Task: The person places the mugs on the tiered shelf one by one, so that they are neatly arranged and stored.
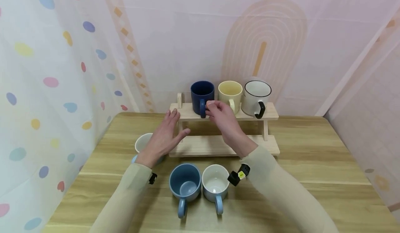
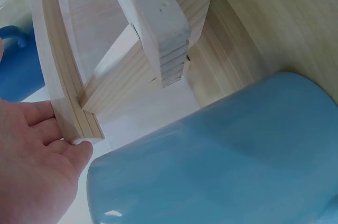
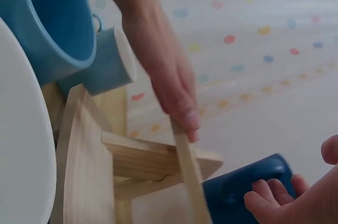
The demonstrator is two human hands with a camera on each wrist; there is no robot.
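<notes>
A navy mug (image 1: pixel 197 94) stands on the top tier of a small wooden rack (image 1: pixel 218 146), its handle facing front. My right hand (image 1: pixel 226 120) is at that handle, fingertips beside it. In the right wrist view, a gap shows between the thumb and the bent fingers (image 3: pixel 264 195), which are close to the mug. My left hand (image 1: pixel 164 135) rests against the rack's left top end, fingers extended and thumb spread. The left wrist view shows its fingertips touching the board's end (image 2: pixel 87 134). A pale yellow mug (image 1: pixel 228 89) and a white black-rimmed mug (image 1: pixel 251 102) stand right of the navy one.
On the table (image 1: pixel 312 156), a blue mug (image 1: pixel 184 179) and a white-lined mug with a light blue handle (image 1: pixel 214 179) stand in front of the rack. Another white-lined mug (image 1: pixel 142 141) is partly hidden by my left hand. Patterned curtains (image 1: pixel 175 35) hang behind.
</notes>
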